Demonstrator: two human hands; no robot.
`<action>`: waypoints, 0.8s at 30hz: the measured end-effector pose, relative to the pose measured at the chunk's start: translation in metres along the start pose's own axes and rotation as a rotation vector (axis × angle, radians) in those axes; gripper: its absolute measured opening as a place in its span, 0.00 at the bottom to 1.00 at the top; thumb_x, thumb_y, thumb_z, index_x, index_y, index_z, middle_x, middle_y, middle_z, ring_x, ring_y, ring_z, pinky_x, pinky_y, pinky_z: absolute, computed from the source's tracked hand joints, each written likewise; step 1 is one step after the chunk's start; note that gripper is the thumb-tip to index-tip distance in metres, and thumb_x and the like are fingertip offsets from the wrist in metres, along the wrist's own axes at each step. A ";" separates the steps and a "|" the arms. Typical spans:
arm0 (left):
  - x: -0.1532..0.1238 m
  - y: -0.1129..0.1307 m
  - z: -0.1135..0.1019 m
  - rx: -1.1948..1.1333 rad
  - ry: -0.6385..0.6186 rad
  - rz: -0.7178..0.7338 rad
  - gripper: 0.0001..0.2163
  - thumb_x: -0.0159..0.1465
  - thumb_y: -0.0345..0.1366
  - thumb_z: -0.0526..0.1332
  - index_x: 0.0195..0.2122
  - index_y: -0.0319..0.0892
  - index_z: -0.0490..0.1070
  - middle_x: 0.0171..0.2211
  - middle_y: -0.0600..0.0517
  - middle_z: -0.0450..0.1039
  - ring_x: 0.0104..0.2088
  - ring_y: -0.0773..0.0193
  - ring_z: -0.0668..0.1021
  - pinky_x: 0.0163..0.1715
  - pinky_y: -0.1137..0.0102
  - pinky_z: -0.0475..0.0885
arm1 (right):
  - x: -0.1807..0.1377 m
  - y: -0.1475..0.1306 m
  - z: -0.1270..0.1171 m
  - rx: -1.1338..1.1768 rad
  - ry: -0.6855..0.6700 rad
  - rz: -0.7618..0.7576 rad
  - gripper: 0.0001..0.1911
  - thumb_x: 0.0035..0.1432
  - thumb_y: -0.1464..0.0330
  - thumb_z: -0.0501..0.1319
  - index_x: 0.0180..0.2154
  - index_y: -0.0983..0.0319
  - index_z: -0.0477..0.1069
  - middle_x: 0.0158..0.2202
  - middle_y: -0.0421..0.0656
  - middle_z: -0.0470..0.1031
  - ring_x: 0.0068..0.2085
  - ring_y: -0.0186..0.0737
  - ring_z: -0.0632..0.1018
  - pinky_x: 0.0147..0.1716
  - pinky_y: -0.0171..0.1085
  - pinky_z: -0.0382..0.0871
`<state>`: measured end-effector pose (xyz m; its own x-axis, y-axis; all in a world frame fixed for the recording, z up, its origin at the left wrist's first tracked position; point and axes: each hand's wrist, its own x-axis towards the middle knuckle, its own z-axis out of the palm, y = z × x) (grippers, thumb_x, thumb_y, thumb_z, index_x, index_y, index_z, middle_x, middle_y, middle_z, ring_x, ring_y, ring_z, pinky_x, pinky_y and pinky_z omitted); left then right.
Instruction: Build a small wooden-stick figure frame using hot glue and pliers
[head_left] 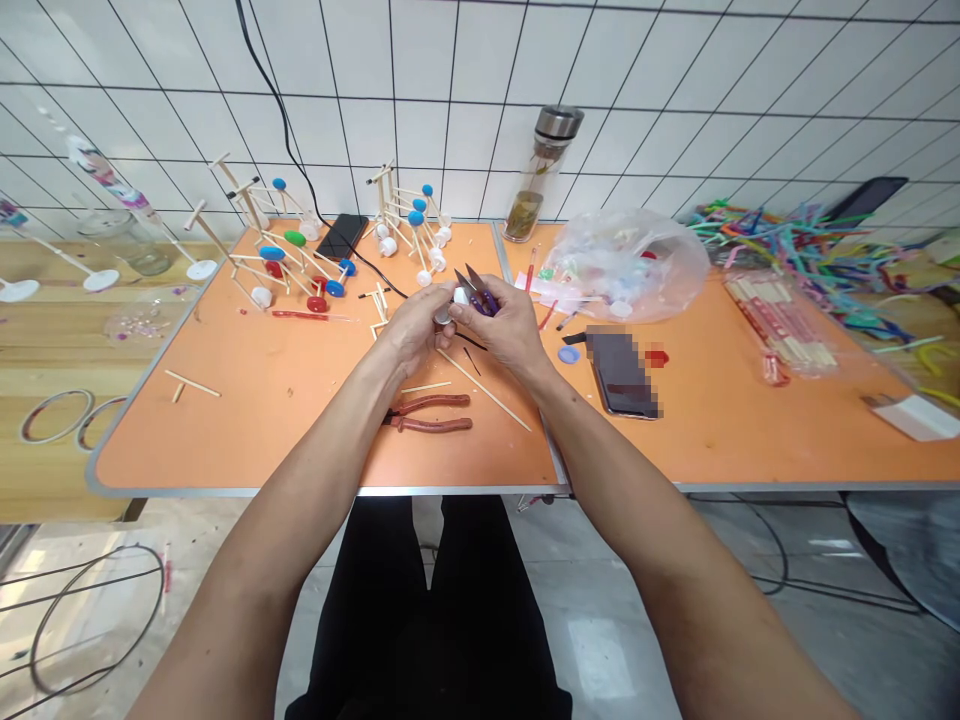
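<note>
Over the middle of the orange table, my two hands meet. My left hand [411,328] is closed on a small white cap [442,314], pinched at the fingertips. In my right hand [508,322] is a pair of scissors [486,298] with purple handles, its blades parted and pointing up and away from me. A second white piece [460,295] shows beside the blades. Below the hands lie a thin wooden stick [491,395] and pliers [431,412] with red-brown handles. Short sticks [379,305] lie left of my left hand, partly hidden.
Stick models with coloured caps [289,250] [412,215] stand at the back left. A black phone [345,238] lies between them. Farther right are a glass bottle [529,180], a clear plastic bag [630,265], another phone [619,375], packed sticks [780,315] and colourful pipe cleaners [795,245].
</note>
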<state>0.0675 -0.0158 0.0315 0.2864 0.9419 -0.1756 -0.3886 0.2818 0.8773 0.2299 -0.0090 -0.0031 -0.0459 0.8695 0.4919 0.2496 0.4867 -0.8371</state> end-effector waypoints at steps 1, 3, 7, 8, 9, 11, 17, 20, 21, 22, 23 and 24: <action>0.000 0.000 0.000 0.001 0.002 -0.002 0.12 0.74 0.41 0.69 0.36 0.42 0.74 0.23 0.58 0.69 0.18 0.73 0.71 0.17 0.78 0.62 | 0.000 0.000 0.000 -0.001 -0.002 0.002 0.30 0.56 0.40 0.77 0.45 0.58 0.85 0.33 0.37 0.76 0.33 0.37 0.70 0.35 0.38 0.66; -0.001 0.001 0.001 -0.002 0.003 -0.003 0.13 0.74 0.42 0.69 0.35 0.41 0.74 0.22 0.58 0.69 0.18 0.73 0.71 0.17 0.78 0.61 | 0.000 0.000 0.000 0.003 -0.002 0.005 0.31 0.55 0.40 0.77 0.45 0.58 0.85 0.33 0.37 0.77 0.33 0.37 0.70 0.35 0.38 0.66; -0.001 0.002 0.001 -0.019 0.009 -0.017 0.15 0.74 0.44 0.70 0.34 0.42 0.73 0.22 0.58 0.69 0.17 0.73 0.70 0.17 0.78 0.60 | 0.000 -0.001 0.000 0.023 -0.016 0.001 0.32 0.55 0.39 0.77 0.46 0.58 0.85 0.34 0.38 0.78 0.34 0.37 0.71 0.37 0.39 0.68; -0.001 0.002 0.001 -0.024 0.016 -0.023 0.16 0.73 0.45 0.71 0.34 0.42 0.72 0.22 0.58 0.69 0.17 0.73 0.70 0.17 0.78 0.60 | 0.001 -0.001 0.001 0.025 -0.019 0.002 0.33 0.54 0.38 0.77 0.46 0.58 0.85 0.35 0.38 0.78 0.34 0.37 0.71 0.37 0.39 0.69; -0.001 0.002 0.002 -0.029 0.024 -0.028 0.16 0.72 0.45 0.72 0.34 0.42 0.72 0.21 0.58 0.69 0.17 0.73 0.70 0.17 0.78 0.60 | 0.001 -0.002 0.001 0.026 -0.023 0.002 0.33 0.54 0.38 0.77 0.46 0.58 0.85 0.35 0.38 0.79 0.34 0.37 0.72 0.38 0.39 0.69; -0.001 0.002 0.002 -0.038 0.038 -0.035 0.16 0.71 0.44 0.73 0.33 0.42 0.71 0.21 0.59 0.68 0.17 0.74 0.70 0.17 0.78 0.59 | 0.001 -0.002 0.001 0.026 -0.026 0.002 0.33 0.54 0.37 0.76 0.45 0.58 0.85 0.35 0.38 0.79 0.35 0.38 0.72 0.38 0.40 0.69; -0.002 0.005 0.000 -0.067 0.020 -0.032 0.10 0.72 0.33 0.68 0.32 0.40 0.73 0.23 0.58 0.69 0.18 0.75 0.70 0.17 0.78 0.60 | -0.001 -0.005 0.001 0.009 -0.013 -0.017 0.32 0.56 0.37 0.75 0.45 0.58 0.84 0.35 0.39 0.79 0.34 0.38 0.72 0.37 0.40 0.68; -0.001 0.007 -0.002 -0.100 0.023 -0.047 0.08 0.69 0.30 0.67 0.32 0.40 0.73 0.24 0.57 0.71 0.18 0.75 0.70 0.17 0.78 0.61 | -0.001 -0.005 0.001 -0.021 0.006 -0.024 0.31 0.60 0.37 0.72 0.41 0.58 0.84 0.32 0.39 0.76 0.33 0.38 0.71 0.35 0.40 0.65; -0.001 0.007 -0.002 -0.108 0.018 -0.054 0.07 0.69 0.30 0.67 0.32 0.39 0.73 0.24 0.57 0.72 0.17 0.76 0.70 0.18 0.78 0.61 | 0.000 -0.005 0.000 -0.036 0.013 -0.024 0.31 0.61 0.36 0.71 0.40 0.58 0.83 0.31 0.39 0.76 0.33 0.38 0.71 0.35 0.40 0.65; 0.000 0.007 -0.003 -0.110 0.011 -0.063 0.07 0.68 0.30 0.67 0.32 0.39 0.73 0.24 0.56 0.72 0.17 0.76 0.69 0.18 0.78 0.61 | 0.000 -0.005 0.000 -0.049 0.020 -0.024 0.32 0.62 0.36 0.69 0.39 0.58 0.83 0.31 0.39 0.76 0.33 0.39 0.71 0.35 0.40 0.65; 0.000 0.007 -0.003 -0.109 0.002 -0.072 0.07 0.68 0.29 0.67 0.32 0.39 0.74 0.25 0.55 0.73 0.17 0.76 0.69 0.17 0.79 0.60 | 0.001 -0.005 0.000 -0.057 0.024 -0.024 0.33 0.62 0.35 0.68 0.38 0.59 0.83 0.30 0.39 0.77 0.34 0.39 0.72 0.35 0.40 0.66; 0.000 0.007 -0.003 -0.106 -0.009 -0.082 0.07 0.68 0.29 0.66 0.32 0.39 0.74 0.25 0.54 0.74 0.17 0.76 0.69 0.17 0.79 0.61 | 0.001 -0.005 -0.001 -0.057 0.024 -0.023 0.34 0.62 0.34 0.67 0.38 0.59 0.83 0.31 0.40 0.77 0.34 0.40 0.73 0.36 0.40 0.67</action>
<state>0.0619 -0.0128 0.0365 0.3286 0.9132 -0.2409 -0.4534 0.3763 0.8080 0.2293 -0.0107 0.0018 -0.0292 0.8554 0.5171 0.3033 0.5006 -0.8108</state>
